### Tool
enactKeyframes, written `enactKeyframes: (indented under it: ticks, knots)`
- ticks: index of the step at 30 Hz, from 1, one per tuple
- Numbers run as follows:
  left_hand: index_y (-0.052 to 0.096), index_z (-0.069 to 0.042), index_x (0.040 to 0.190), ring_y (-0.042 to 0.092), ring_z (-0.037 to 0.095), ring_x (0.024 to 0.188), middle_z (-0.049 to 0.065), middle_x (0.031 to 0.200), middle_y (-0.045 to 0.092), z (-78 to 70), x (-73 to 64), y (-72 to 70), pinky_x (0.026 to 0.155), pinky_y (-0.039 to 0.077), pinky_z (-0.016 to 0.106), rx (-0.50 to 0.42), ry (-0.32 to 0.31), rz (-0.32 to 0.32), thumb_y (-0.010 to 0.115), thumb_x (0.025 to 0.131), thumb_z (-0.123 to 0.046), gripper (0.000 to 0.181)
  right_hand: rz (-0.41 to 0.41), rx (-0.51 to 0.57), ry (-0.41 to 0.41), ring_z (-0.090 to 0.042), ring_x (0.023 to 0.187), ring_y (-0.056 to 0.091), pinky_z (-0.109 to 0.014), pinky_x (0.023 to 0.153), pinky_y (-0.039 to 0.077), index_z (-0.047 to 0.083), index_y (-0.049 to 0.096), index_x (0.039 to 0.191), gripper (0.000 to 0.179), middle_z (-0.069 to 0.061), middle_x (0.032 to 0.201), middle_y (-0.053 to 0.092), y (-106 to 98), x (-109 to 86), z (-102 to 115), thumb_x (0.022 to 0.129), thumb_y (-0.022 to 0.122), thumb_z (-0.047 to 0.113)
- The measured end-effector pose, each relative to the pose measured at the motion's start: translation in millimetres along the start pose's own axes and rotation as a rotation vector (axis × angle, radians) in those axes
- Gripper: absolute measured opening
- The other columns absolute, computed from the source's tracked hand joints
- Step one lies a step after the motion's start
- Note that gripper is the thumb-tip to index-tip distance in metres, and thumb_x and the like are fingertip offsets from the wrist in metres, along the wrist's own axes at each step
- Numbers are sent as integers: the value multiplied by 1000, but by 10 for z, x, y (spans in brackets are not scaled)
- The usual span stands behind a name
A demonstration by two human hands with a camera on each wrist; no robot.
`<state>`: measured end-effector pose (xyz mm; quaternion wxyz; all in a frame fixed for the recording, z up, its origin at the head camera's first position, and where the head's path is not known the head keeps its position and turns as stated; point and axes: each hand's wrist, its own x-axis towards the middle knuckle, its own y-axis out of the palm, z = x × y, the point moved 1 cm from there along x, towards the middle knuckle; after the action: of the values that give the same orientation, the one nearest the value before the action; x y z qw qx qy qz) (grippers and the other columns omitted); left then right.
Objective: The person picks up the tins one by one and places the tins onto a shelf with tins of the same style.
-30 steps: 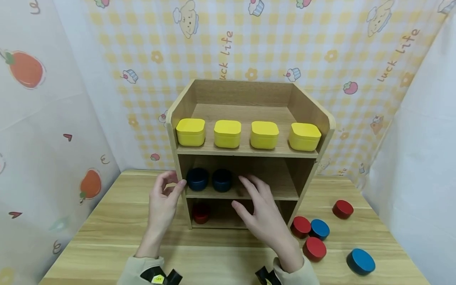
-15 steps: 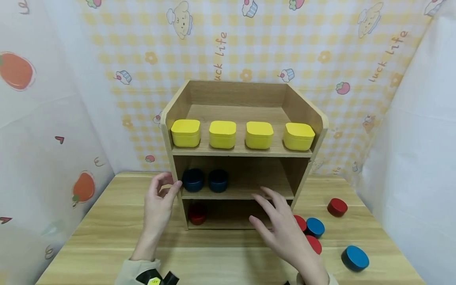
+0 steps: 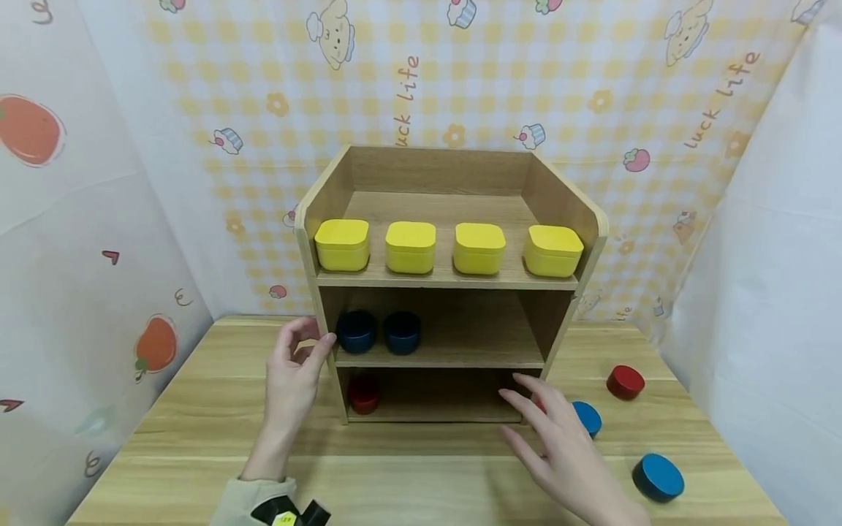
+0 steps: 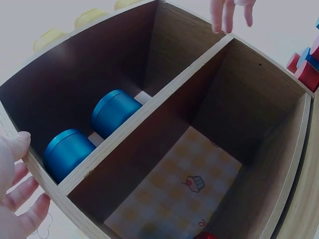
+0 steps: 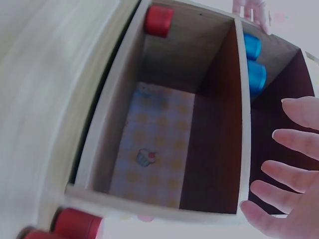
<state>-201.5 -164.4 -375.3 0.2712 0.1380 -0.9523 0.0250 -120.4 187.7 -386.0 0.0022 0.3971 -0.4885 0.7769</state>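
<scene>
Head view: right hand (image 3: 566, 453) mostly hides red cylinder (image 3: 539, 402).

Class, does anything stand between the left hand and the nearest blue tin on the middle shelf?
Yes: the left side panel. The left hand holds its front edge, mostly from outside; the blue tin stands inside. Nothing visible blocks the front.

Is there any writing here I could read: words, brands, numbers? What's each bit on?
"luck life": checked cloth, upper right.
"uck life": same cloth, just above the shelf, which hides its start.
Lettering low on the cloth, right of the shelf: too small to be sure.
Yellow tag, left wrist: too small.
Boxes, tins: none visible.
</scene>
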Motion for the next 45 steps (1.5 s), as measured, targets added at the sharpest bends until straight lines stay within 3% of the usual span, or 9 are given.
enactKeyframes:
  ticks: [3,8,10,14,21,28,32,36,45]
  knots:
    - [55,3,116,54,16,97,3,103,55,-13,0,-3,76,48,18,-3,1,-7,68,90,2,29,-17,16,-21,-24,120,48,-34,83,48,19,60,131,48,-4,140,48,-30,-83,-57,86,77,24]
    - [55,3,116,54,16,97,4,103,55,-27,6,14,76,48,18,-3,-12,-4,68,90,2,29,-14,52,39,-20,118,47,-6,89,36,18,62,127,57,-3,136,51,-78,-299,-164,75,84,11]
    - [55,3,116,54,16,97,4,103,55,-27,1,21,76,48,18,-5,-27,1,68,90,1,29,-6,33,81,-16,117,47,-5,96,31,19,64,125,59,-2,133,53,-91,-403,-210,71,86,10]
    - [56,2,115,54,17,97,5,103,55,-27,-15,15,76,48,19,-11,-48,-5,68,91,1,27,-15,14,141,-10,112,47,-2,90,32,21,66,120,59,-1,128,56,-121,-606,-328,67,89,7]
    - [55,2,115,54,17,98,5,103,55,-16,-16,22,76,49,21,-19,-34,4,68,91,0,27,-64,-4,185,5,111,45,-2,89,30,18,70,113,58,-1,118,62,-249,-981,-648,61,89,0]
    - [55,3,116,53,16,97,4,103,55,-15,-9,21,76,48,19,-27,-41,-12,68,90,2,29,-63,-11,185,10,110,45,-1,88,32,22,71,106,62,1,112,63,-386,-1250,-909,54,90,-5]
    - [55,3,115,53,17,96,4,102,55,-23,-9,9,75,48,19,-29,-22,-14,68,90,3,28,-15,33,182,9,110,45,-1,86,34,17,70,105,61,2,114,62,-452,-1333,-1052,53,90,-7]
    - [55,3,114,54,17,96,5,102,55,-24,-10,3,76,49,19,-25,-9,-9,67,90,3,27,39,84,261,12,109,44,-1,82,35,17,70,108,55,7,117,60,-515,-1401,-1187,60,90,-1]
    - [55,3,116,54,16,97,4,103,55,-19,-10,6,76,48,19,-26,-27,-14,68,90,3,29,157,27,405,18,102,40,-20,68,48,18,69,111,48,17,115,57,-567,-1526,-1461,69,91,23]
